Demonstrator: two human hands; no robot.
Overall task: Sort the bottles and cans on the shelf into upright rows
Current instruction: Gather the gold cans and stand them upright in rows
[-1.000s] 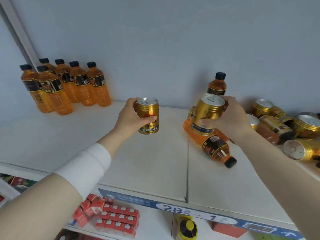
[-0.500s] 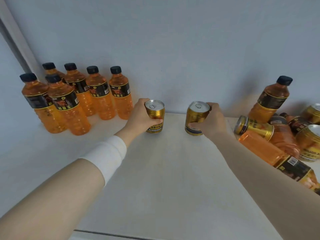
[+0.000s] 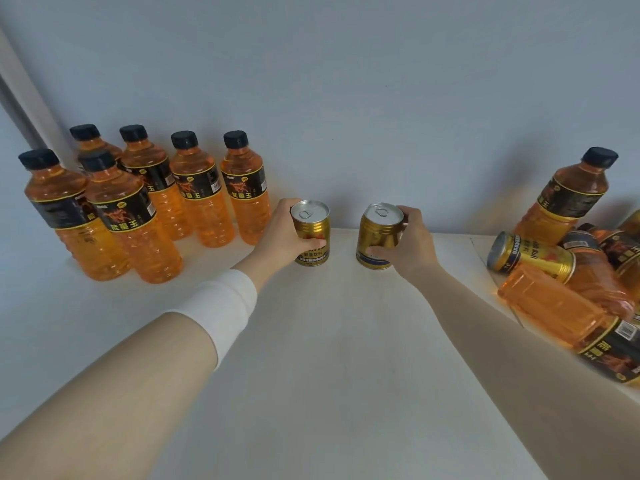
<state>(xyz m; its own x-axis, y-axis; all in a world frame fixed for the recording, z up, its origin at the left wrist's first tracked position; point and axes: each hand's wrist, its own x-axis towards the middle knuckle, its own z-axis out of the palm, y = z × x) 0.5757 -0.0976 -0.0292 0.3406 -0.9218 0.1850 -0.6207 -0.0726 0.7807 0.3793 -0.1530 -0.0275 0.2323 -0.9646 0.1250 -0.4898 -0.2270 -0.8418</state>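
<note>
Gripping cans (image 3: pixel 311 221) (image 3: pixel 376 233), hands (image 3: pixel 280 237) (image 3: pixel 414 247) outstretched

Six bottles (image 3: pixel 138 220) stand upright at the left and a seventh bottle (image 3: pixel 568 199) at the right; at least two more lie in the heap (image 3: pixel 561 313) below it. Three cans show clearly: the left can (image 3: pixel 311 223) and right can (image 3: pixel 377 233) upright, a fallen can (image 3: pixel 530 254) in the heap.

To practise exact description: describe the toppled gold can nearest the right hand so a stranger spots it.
At the shelf's right end, bottles and cans lie in a heap. The gold can is at the heap's left edge, below the black-capped bottle. Unlike the two held cans, upright mid-shelf, it lies on its side.
</note>
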